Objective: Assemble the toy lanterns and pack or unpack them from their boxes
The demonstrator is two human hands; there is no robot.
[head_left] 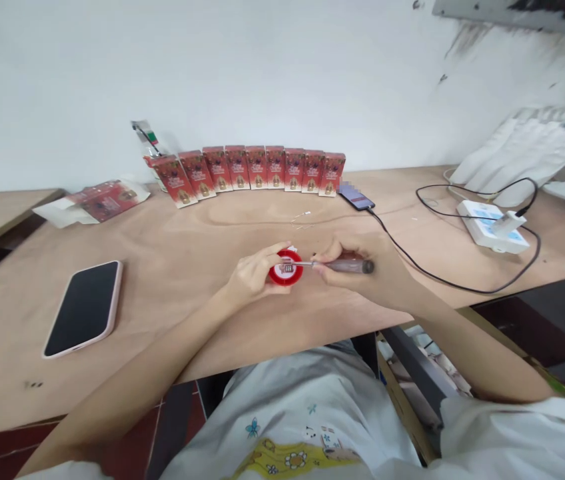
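Observation:
A small round red piece (298, 273) with a white inside and a metal part in its middle is held above the table by my left hand (252, 273). The fingers of that hand wrap its left side and rim. My right hand (362, 260) is closed around a screwdriver (345, 266) with a clear handle and dark end. The screwdriver lies level, its thin shaft pointing left, and the tip reaches the metal part. Whether the tip sits in a screw is too small to tell.
Several red boxes (236, 168) stand in a row by the wall. A phone (85, 308) lies at left, and opened red packaging (107, 200) behind it. Another phone (357, 196) has a black cable (402, 252) running right, near a white power strip (492, 227). Thin wires (301, 219) lie mid-table.

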